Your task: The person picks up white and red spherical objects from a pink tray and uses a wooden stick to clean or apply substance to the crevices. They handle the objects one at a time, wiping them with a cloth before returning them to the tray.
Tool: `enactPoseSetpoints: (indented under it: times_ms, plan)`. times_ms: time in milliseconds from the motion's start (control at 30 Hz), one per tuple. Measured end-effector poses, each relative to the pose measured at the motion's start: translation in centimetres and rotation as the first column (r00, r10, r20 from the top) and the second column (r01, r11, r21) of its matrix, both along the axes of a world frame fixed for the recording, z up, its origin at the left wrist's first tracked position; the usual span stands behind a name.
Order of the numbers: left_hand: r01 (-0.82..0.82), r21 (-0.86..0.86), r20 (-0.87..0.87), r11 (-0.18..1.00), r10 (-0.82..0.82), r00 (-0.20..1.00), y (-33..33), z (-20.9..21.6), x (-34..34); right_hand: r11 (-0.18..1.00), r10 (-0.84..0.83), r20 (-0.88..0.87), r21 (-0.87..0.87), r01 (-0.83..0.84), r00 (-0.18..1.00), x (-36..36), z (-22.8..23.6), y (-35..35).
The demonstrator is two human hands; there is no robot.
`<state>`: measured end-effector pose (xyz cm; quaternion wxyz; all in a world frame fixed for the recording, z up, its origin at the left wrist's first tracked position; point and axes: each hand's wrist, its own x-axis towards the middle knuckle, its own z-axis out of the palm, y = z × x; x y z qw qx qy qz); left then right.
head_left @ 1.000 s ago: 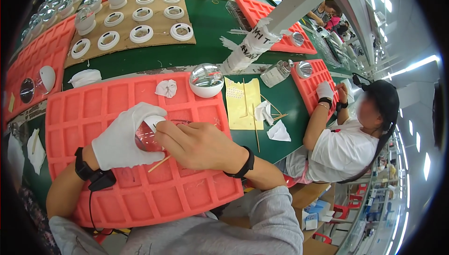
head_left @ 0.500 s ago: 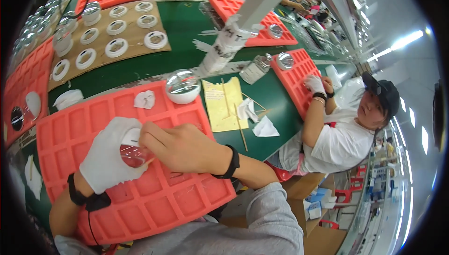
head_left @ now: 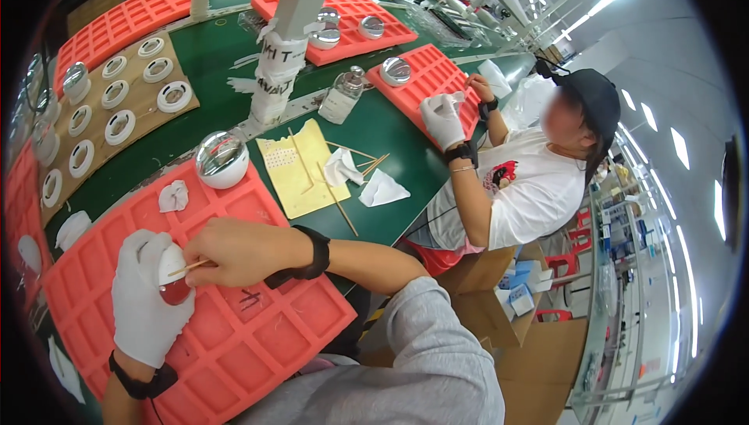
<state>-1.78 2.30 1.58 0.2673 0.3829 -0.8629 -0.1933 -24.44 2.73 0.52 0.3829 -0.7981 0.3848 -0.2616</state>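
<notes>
My left hand (head_left: 148,300), in a white glove, wraps round a small ball (head_left: 170,261) with a white part and a shiny part that reflects the red tray. My bare right hand (head_left: 250,252) pinches a thin wooden stick (head_left: 189,268), its tip at the ball's white part. Both hands are over a red tray (head_left: 253,359) of square compartments. On the tray's far edge rests a larger white-and-mirrored ball (head_left: 222,160). A crumpled white cloth (head_left: 173,196) lies nearer my hands. What my left fingertips touch behind the ball is hidden.
Right of the tray lie a yellow sheet (head_left: 285,191), loose wooden sticks (head_left: 335,208) and white wipes (head_left: 384,189). A clear bottle (head_left: 342,99) stands behind. White rings (head_left: 173,97) sit on cardboard at far left. A co-worker (head_left: 515,191) sits at right by another red tray (head_left: 437,66).
The view has swung right. My right hand now holds the stick against the ball's white part, and the ball has turned in my left hand. The co-worker's gloved hand has lifted from their tray.
</notes>
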Motion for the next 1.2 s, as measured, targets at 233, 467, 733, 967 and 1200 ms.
enactPoseSetpoints:
  times_ms: [233,467,733,967,1200]
  plan:
    - [0.059,-0.107,0.118,0.993,-0.046,0.992,0.0,0.7,-0.2,0.987,0.019,0.028,0.161,-0.023,0.999,-0.4,1.0,0.0]
    - [0.090,-0.059,0.093,0.994,-0.084,0.992,-0.4,0.6,0.6,0.954,-0.046,0.098,0.298,0.014,0.994,0.3,1.7,-0.1]
    - [0.172,0.101,-0.220,0.980,-0.147,0.964,-1.0,-0.5,0.8,0.998,-0.012,0.062,-0.055,0.016,0.998,1.4,0.9,0.4]
    - [0.273,0.060,-0.251,0.960,-0.250,0.935,-2.7,-1.5,0.4,0.995,0.045,0.133,0.079,-0.056,0.990,0.3,0.6,-0.3]
    - [0.204,0.203,-0.248,0.958,-0.152,0.957,-2.5,-2.0,1.0,0.970,0.010,0.080,0.242,-0.029,0.997,0.3,1.5,-0.6]
